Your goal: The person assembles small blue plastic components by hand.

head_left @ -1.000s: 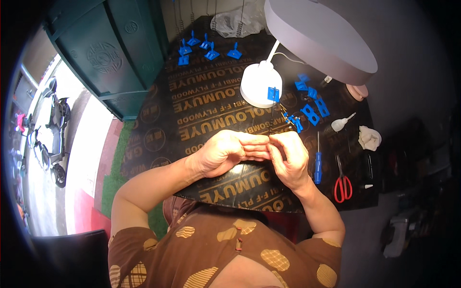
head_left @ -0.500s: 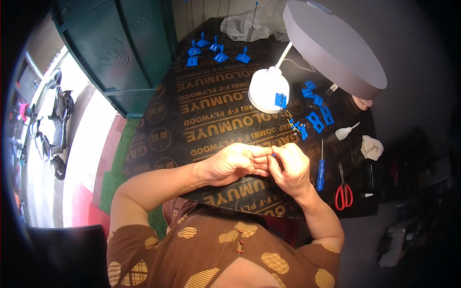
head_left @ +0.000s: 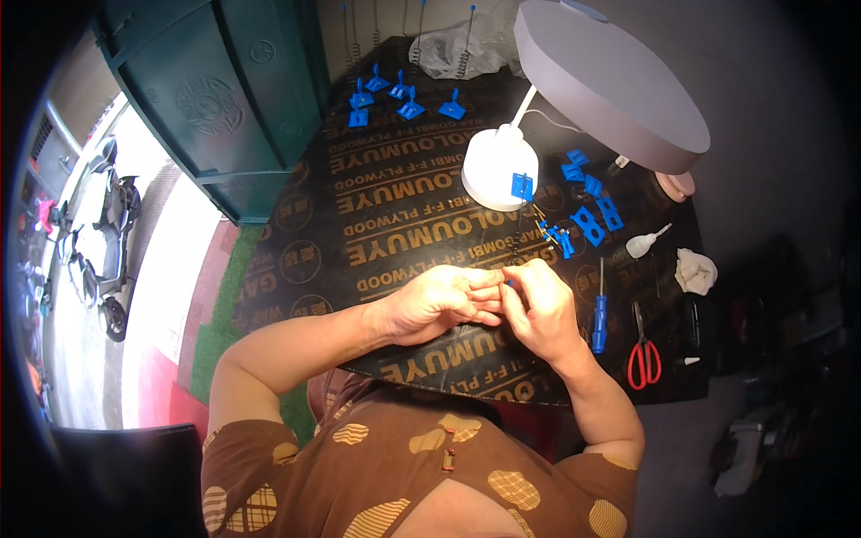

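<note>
Fingers (head_left: 486, 294) of two hands meet at the tips: the right hand (head_left: 547, 318) pinches one small blue piece (head_left: 510, 282), mostly hidden — whether the left hand (head_left: 429, 307) grips it, I cannot tell. Beyond them, leftward, six blue stands (head_left: 411, 109); rightward, one screwdriver (head_left: 599, 323), one pair of scissors (head_left: 643, 360).

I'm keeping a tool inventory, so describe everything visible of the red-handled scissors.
The scissors have two smooth red handle loops, plastic or coated by the look, and slim, dark-looking blades. They lie on the dark printed table, handles toward the person, blades pointing away and slightly left. The blades look closed or nearly so, though detail is too small to be sure. They lie to the right of the blue screwdriver, and neither hand touches them.
</note>
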{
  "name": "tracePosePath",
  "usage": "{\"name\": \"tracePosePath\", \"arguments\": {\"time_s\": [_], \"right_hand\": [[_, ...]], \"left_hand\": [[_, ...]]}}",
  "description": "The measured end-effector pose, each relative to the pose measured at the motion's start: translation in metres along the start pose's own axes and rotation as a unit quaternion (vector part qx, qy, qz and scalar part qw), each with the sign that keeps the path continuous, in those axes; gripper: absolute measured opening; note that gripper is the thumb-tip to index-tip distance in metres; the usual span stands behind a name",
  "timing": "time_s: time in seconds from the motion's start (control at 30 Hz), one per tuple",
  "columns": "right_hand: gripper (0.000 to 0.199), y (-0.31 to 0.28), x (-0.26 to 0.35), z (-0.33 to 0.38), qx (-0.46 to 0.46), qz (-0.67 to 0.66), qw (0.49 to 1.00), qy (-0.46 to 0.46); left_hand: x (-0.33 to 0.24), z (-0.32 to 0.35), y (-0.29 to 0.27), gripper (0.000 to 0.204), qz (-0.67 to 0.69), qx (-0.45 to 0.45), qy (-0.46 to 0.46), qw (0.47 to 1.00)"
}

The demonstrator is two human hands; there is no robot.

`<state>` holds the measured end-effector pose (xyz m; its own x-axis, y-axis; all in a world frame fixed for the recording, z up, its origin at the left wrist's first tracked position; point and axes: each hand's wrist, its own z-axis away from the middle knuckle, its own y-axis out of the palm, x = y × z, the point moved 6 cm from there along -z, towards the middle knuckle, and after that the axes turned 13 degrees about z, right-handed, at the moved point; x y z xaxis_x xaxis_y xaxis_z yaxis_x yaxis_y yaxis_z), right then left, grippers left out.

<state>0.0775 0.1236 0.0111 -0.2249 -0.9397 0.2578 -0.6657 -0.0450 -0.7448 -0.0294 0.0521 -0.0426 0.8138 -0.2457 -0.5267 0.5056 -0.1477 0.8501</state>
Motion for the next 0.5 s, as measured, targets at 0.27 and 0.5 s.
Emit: {"name": "tracePosePath", "arguments": {"time_s": [0.27,0.5], "right_hand": [[0.016,-0.0008,0.0003,0.0005,0.000,0.013,1.000,-0.019],[0.013,0.0013,0.0013,0.0034,-0.001,0.029,0.999,-0.027]], "left_hand": [[-0.0029,0.0004,0.0035,0.063,0.009,0.003,0.010,1.000],[-0.0006,0.0010,0.0059,0.064,0.015,0.000,-0.009,1.000]]}}
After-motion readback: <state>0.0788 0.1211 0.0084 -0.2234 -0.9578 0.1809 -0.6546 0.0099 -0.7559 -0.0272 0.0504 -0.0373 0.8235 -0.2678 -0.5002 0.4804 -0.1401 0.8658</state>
